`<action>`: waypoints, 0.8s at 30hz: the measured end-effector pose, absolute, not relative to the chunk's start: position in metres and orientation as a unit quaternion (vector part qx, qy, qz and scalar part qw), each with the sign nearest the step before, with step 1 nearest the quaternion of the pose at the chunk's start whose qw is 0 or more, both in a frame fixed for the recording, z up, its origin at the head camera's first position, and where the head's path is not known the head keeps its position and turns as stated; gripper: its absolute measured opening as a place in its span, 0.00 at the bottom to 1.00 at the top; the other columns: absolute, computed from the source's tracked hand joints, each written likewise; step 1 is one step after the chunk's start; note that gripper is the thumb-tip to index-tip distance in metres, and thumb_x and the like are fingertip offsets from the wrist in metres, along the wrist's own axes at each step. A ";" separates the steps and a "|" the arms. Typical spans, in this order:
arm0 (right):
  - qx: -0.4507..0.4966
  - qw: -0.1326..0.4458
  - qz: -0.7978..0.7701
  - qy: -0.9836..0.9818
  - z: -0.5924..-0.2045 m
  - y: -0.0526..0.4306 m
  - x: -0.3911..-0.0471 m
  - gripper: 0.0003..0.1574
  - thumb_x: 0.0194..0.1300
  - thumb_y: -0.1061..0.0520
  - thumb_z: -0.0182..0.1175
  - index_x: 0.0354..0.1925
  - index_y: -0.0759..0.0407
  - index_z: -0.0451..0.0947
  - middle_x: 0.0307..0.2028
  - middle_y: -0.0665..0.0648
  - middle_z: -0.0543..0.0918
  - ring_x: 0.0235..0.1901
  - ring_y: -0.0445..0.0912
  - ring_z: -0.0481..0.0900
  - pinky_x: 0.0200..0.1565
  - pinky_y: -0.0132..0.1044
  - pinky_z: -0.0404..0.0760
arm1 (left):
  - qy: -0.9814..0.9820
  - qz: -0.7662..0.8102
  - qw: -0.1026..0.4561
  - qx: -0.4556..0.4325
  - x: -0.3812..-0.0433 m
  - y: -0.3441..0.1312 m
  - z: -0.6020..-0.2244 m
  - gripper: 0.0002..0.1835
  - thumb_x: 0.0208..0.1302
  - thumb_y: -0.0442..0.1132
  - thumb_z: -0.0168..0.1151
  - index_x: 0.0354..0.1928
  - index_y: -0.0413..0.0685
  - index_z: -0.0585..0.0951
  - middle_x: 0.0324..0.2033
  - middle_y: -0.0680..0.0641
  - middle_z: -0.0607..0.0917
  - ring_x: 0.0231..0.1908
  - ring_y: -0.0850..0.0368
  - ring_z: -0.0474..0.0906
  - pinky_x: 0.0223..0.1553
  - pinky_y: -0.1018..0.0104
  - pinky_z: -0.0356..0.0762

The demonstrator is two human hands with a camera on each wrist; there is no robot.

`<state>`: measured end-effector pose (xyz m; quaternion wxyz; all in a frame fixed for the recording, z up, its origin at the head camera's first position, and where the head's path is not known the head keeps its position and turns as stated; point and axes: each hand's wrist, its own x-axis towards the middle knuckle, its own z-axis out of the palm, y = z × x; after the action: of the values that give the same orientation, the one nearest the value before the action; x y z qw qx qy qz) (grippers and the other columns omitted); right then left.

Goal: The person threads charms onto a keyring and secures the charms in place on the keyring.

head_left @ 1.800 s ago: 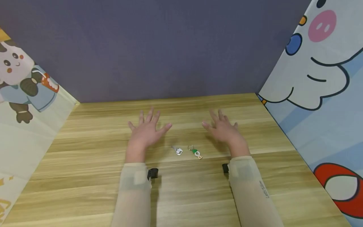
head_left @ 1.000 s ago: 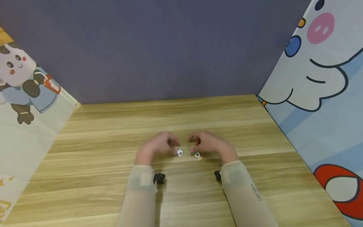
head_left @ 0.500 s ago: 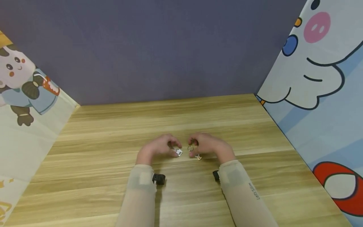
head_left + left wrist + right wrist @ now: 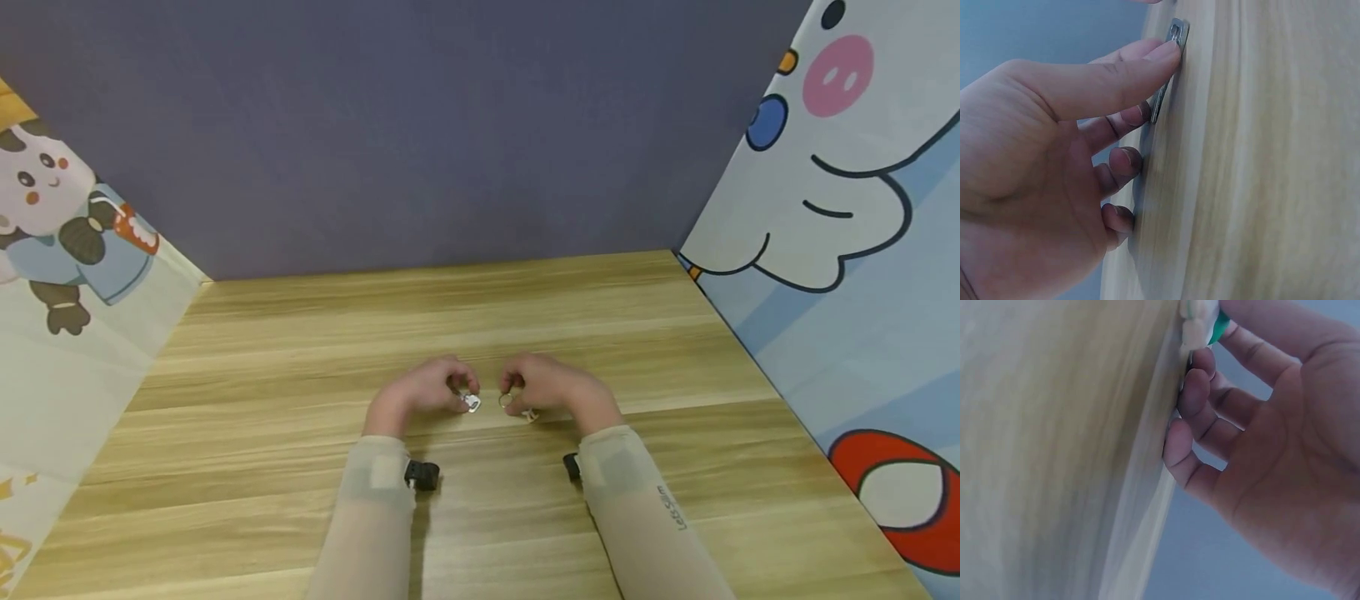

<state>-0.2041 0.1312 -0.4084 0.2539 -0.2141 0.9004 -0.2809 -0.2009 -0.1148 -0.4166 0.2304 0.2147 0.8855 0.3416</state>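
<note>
At the left side of the table (image 4: 300, 333) we see a white wall (image 4: 60, 392) with a cartoon animal, which has a red drink. Behind the table, a dark wall (image 4: 450, 133) goes from one side to the other. Next, over the table's middle, comes the left hand (image 4: 420, 388), in a pale sleeve (image 4: 367, 517). It grasps a metal key (image 4: 472, 403) between thumb and finger, low at the table top; whether the key touches the wood, we cannot tell. Just to the right, also low at the table's middle, there is a thin ring (image 4: 506, 401), and beside it a small figure (image 4: 530, 416) with green and white parts. The right hand (image 4: 555, 387) pinches this figure with the thumb, its other fingers bent near the wood. At the table's right side, a blue wall (image 4: 825, 367) shows a big white cartoon with pink nose.
</note>
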 end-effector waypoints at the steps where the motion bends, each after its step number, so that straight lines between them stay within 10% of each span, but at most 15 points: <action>1: -0.216 0.255 -0.281 0.900 -0.408 0.131 -0.204 0.13 0.66 0.55 0.76 0.46 0.52 0.83 0.46 0.54 0.82 0.45 0.47 0.74 0.50 0.43 0.77 | 0.885 0.342 0.230 0.215 -0.201 -0.115 -0.417 0.14 0.62 0.34 0.76 0.49 0.50 0.86 0.43 0.47 0.79 0.46 0.54 0.76 0.51 0.60 0.75; 16: -0.182 0.258 -0.283 0.905 -0.407 0.131 -0.203 0.13 0.64 0.54 0.77 0.37 0.54 0.80 0.37 0.53 0.82 0.33 0.45 0.75 0.35 0.36 0.76 | 0.884 0.345 0.248 0.193 -0.203 -0.109 -0.415 0.12 0.57 0.29 0.75 0.42 0.44 0.85 0.38 0.48 0.85 0.39 0.58 0.75 0.43 0.67 0.73; 24: -0.206 0.259 -0.310 0.892 -0.410 0.136 -0.203 0.09 0.67 0.54 0.74 0.36 0.53 0.82 0.36 0.52 0.82 0.32 0.44 0.77 0.37 0.38 0.78 | 0.892 0.329 0.237 0.200 -0.202 -0.110 -0.416 0.13 0.59 0.31 0.74 0.46 0.50 0.86 0.47 0.48 0.84 0.50 0.54 0.76 0.59 0.54 0.77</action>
<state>-0.2035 0.1363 -0.4103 0.2586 -0.2056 0.8915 -0.3100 -0.2023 -0.1097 -0.4158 0.2370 0.2000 0.8921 0.3286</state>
